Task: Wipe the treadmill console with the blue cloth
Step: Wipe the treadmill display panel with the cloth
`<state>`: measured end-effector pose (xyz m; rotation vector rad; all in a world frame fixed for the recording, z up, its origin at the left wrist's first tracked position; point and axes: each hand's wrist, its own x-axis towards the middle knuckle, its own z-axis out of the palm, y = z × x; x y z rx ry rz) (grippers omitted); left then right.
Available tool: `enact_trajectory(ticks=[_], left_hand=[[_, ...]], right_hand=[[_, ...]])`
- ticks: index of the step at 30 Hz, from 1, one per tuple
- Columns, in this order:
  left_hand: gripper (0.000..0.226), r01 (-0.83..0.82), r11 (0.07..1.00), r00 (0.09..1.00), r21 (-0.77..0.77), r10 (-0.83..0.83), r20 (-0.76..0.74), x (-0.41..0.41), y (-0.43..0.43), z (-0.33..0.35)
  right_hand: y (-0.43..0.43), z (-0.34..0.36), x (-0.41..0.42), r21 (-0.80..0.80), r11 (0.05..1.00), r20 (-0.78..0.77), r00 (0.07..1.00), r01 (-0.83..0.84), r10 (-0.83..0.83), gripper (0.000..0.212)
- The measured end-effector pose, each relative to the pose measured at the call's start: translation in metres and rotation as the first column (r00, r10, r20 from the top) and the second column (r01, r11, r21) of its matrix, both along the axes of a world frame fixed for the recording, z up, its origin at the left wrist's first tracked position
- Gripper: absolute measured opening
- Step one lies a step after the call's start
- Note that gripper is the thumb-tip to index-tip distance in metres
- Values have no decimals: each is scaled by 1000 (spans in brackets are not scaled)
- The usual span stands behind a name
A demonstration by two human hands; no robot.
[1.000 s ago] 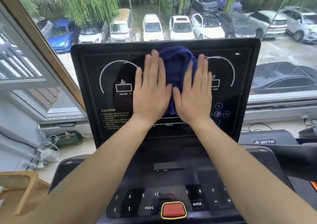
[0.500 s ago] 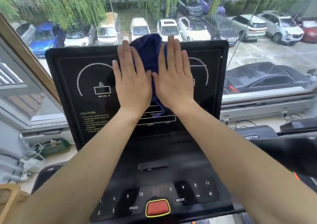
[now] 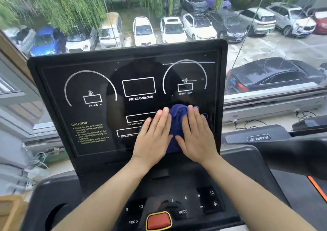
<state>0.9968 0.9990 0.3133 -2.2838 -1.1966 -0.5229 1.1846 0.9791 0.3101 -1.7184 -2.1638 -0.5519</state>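
Observation:
The black treadmill console (image 3: 99, 82) stands upright in front of me with white dial outlines and a PROGRAM/MODE box. A bunched blue cloth (image 3: 177, 122) lies against its lower right area. My left hand (image 3: 154, 138) and my right hand (image 3: 196, 135) press flat on the cloth side by side, fingers extended and pointing up. The cloth shows between and above the fingers; most of it is covered by the palms.
Below the screen is a button panel with a red stop button (image 3: 158, 221). A black handlebar (image 3: 292, 151) runs at the right. A large window behind shows parked cars. Cables and a power strip (image 3: 33, 170) lie on the sill at left.
Both hands have slid the cloth down from the console's top centre to its lower right area. The screen's centre is now uncovered.

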Motion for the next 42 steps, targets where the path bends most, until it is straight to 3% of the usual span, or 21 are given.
enact_trajectory(ticks=[4, 7, 9, 14, 19, 21, 24, 27, 33, 42], left_hand=[[74, -66, 995, 998, 71, 64, 25, 6, 24, 33], [70, -139, 982, 981, 131, 118, 157, 43, 64, 100], [71, -148, 981, 977, 126, 125, 170, 65, 77, 124], [75, -21, 997, 997, 80, 14, 79, 90, 49, 79], [80, 79, 997, 993, 9, -78, -88, 57, 4, 9], [75, 71, 996, 994, 61, -66, -81, 58, 12, 21], [66, 0, 985, 1000, 171, -3, 15, 77, 45, 67], [65, -56, 984, 997, 171, 47, 58, 77, 70, 103], [65, -122, 978, 987, 172, 101, 122, 4, 72, 108], [65, -344, 917, 933, 201, 309, 186, -174, 68, 111]], right_hand=[[32, 40, -2, 136, 987, 79, 994, -87, 77, 78], [73, 105, 14, 216, 976, -53, 999, 17, -6, 75], [84, 125, 28, 203, 976, -142, 988, 81, -53, 73], [45, 64, 47, 62, 974, -256, 947, 217, -195, 73], [-10, -5, 45, 22, 995, -21, 995, 93, -93, 77], [5, 11, 42, 51, 995, -14, 996, 86, -85, 77], [42, 65, 37, 108, 981, -162, 977, 161, -142, 75], [68, 106, 29, 167, 971, -239, 963, 169, -127, 74], [77, 119, -31, 161, 985, -153, 988, 54, -29, 75], [90, 139, -204, 170, 969, -13, 982, -181, 186, 75]])
